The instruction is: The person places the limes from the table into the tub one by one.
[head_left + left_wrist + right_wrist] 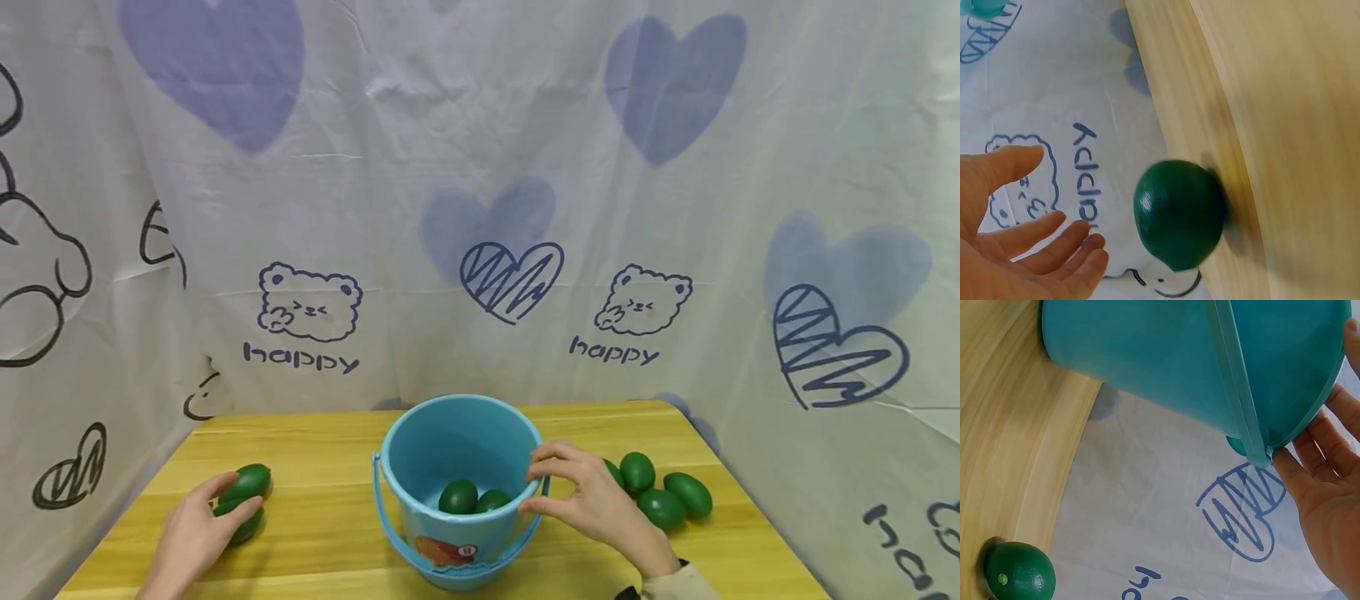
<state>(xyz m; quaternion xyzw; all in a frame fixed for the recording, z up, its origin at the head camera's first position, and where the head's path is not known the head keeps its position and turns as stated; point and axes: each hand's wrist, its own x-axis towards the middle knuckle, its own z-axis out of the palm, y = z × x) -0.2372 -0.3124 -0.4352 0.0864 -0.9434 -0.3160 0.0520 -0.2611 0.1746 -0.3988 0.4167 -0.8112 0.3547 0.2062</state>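
Observation:
At the left of the table, my left hand (197,527) reaches around two green limes (253,481), thumb and fingers spread. The left wrist view shows a gap between that hand (1035,231) and a lime (1179,212). A light blue bucket (459,529) stands upright in the middle, with two limes (457,497) at its bottom. My right hand (585,496) is at its right rim, fingertips over the edge. In the right wrist view the fairly straight fingers (1329,444) touch the rim beside the handle joint, with nothing in the palm.
Several more limes (687,495) lie on the wooden table (330,467) right of the bucket, partly behind my right hand. The bucket's handle (390,521) hangs down in front. A printed cloth (420,333) hangs behind the table and at both sides.

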